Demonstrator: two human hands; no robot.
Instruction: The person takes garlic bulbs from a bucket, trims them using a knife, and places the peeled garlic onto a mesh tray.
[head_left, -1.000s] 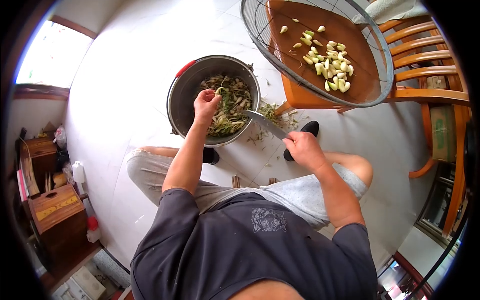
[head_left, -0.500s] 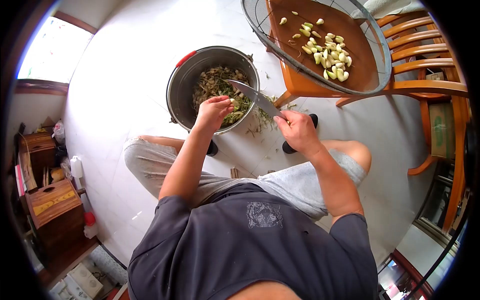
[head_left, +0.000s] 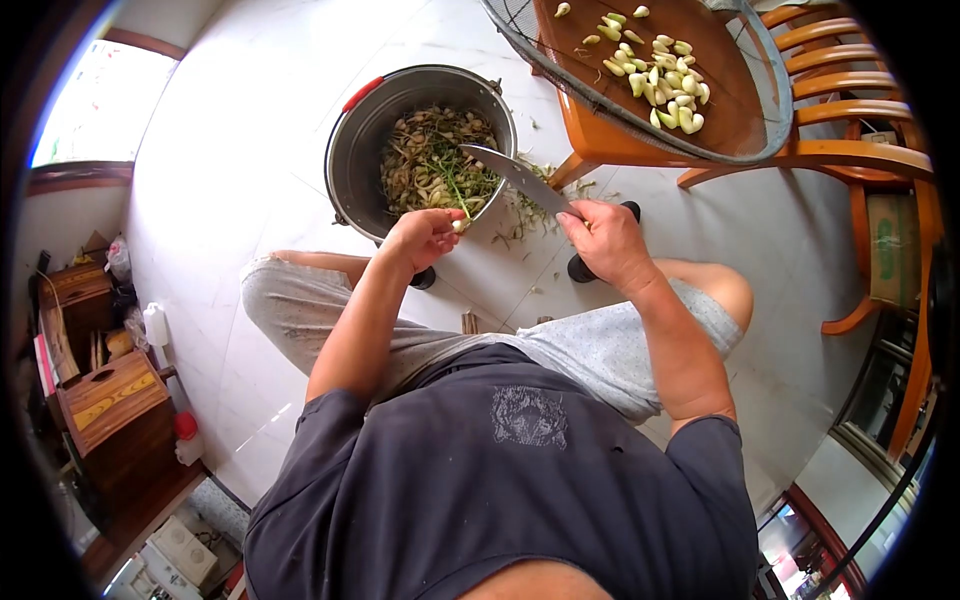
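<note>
My left hand [head_left: 424, 238], over the near rim of a metal bucket [head_left: 345, 165], is closed on a small white bulb [head_left: 459, 226]. A thin green stalk runs up from that bulb across the bucket. In my right hand [head_left: 606, 242] is a kitchen knife [head_left: 525, 182], its handle wrapped by the fingers and its broad blade slanting up and left over the bucket's right rim. The blade is apart from the bulb. Inside the bucket lies a heap of green and straw-coloured plant trimmings [head_left: 430, 160].
On a wooden chair [head_left: 800, 160] at the upper right, a round mesh sieve [head_left: 775, 140] holds several pale peeled bulbs [head_left: 680, 95]. Scattered trimmings [head_left: 520, 225] lie on the tiled floor beside the bucket. A wooden cabinet [head_left: 115, 405] stands at far left.
My left hand has moved slightly down and toward me with the bulb, and the green stalk now shows. The knife stays in my right hand. The whole view has shifted a little.
</note>
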